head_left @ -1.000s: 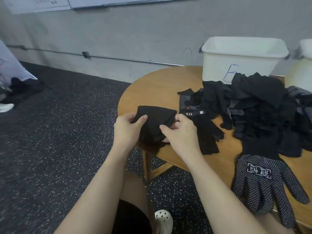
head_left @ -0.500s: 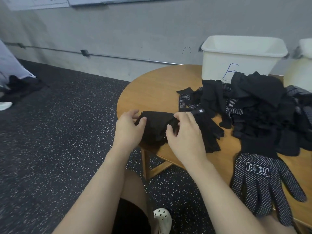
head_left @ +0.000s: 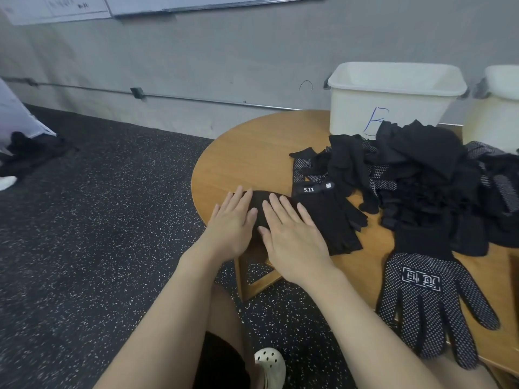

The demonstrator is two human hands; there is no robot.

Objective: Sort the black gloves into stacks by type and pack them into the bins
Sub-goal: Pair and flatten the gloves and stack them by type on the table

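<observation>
Both hands, left hand (head_left: 231, 224) and right hand (head_left: 292, 234), lie flat with straight fingers on a folded black glove (head_left: 259, 204). They press it on the table (head_left: 252, 153). More gloves (head_left: 427, 178) sit nearby.

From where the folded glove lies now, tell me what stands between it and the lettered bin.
Both hands, left and right, press flat on the folded glove at the table's near edge. The 5.11 glove and the unsorted pile lie across the straight path to the bin; carried above them, nothing visible blocks it.

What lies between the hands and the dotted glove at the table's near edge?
In the head view, the 5.11 glove, then bare table.
</observation>
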